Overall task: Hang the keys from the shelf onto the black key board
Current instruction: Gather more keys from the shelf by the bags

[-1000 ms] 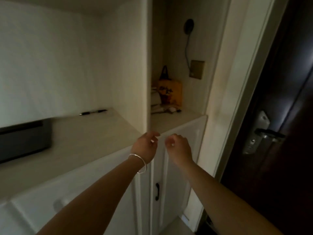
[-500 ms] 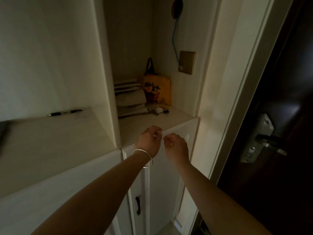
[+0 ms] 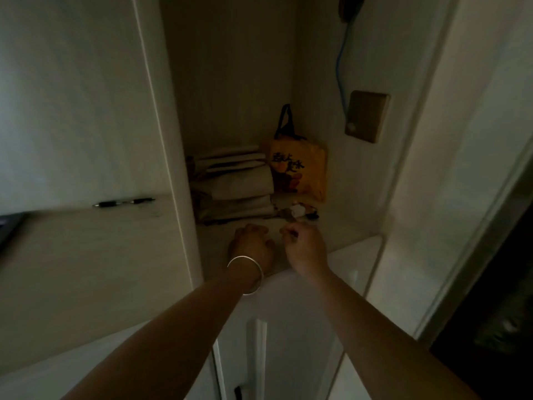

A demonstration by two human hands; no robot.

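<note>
A small bunch of keys (image 3: 297, 212) with a white tag and dark fobs lies on the pale shelf (image 3: 343, 226) inside the narrow alcove. My right hand (image 3: 306, 248) is just in front of the bunch, its pinched fingertips at the near key; the dim light hides whether they grip it. To its left, my left hand (image 3: 251, 244), with a silver bangle on the wrist, rests palm down on the shelf's front with fingers curled and nothing in it. A dark round object (image 3: 350, 7) with a blue cord hangs high on the alcove's right wall.
Behind the keys are a stack of folded beige bags (image 3: 236, 186) and a yellow tote bag (image 3: 298, 166). A tan wall plate (image 3: 366, 115) is on the right wall. A pen (image 3: 124, 202) lies on the left counter. A dark door (image 3: 496, 298) is at the right.
I have stepped closer and the alcove now fills the view. Both hands moved forward from the cabinet front onto the shelf, the right reaching the keys.
</note>
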